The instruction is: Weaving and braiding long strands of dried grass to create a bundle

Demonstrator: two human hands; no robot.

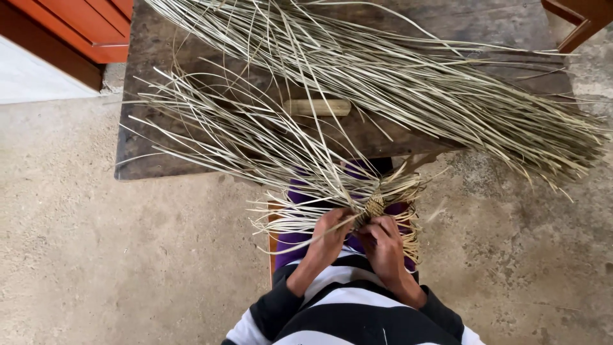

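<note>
Left hand (329,233) and right hand (383,243), fingers pinching the small woven knot of pale straw strands (373,206) over the lap; slackened grip could let the weave loosen.

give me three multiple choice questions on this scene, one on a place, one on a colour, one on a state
1. Where does the short wooden stick lie?
A. on the dark wooden table, among the straw strands
B. on the concrete floor
C. in the person's lap

2. What colours are the person's striped sleeves?
A. red and yellow
B. black and white
C. green and grey

3. What are the two hands doing?
A. resting flat on the table
B. hanging free with nothing in them
C. both gripping the small woven knot of straw

Answers:
1 A: the stick sits on the table under the long strands.
2 B: the sleeves show black and white bands.
3 C: the left hand and right hand close on the woven knot.
</note>
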